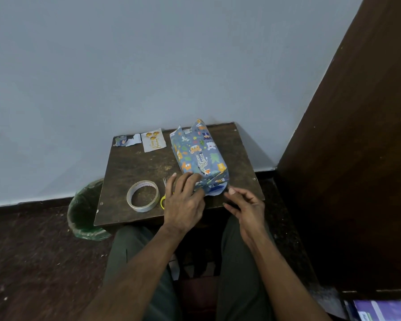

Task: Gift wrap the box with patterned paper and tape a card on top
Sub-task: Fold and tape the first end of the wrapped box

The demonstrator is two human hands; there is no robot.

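A box wrapped in blue animal-patterned paper (198, 154) lies on a small dark wooden table (134, 167). The paper's far end stands up unfolded. My left hand (183, 200) presses the folded paper flap against the box's near end. Just right of that end, my right hand (245, 205) hovers with fingers apart, touching the white edge of a flap. A white card with gold print (153, 140) lies at the table's back. A roll of clear tape (143, 195) sits left of my left hand. Yellow-handled scissors (163, 195) lie partly under that hand.
Paper scraps (127, 140) lie at the table's back left corner. A green bin (86, 212) stands on the floor left of the table. A dark wooden panel (347, 158) rises on the right. The wall is close behind the table.
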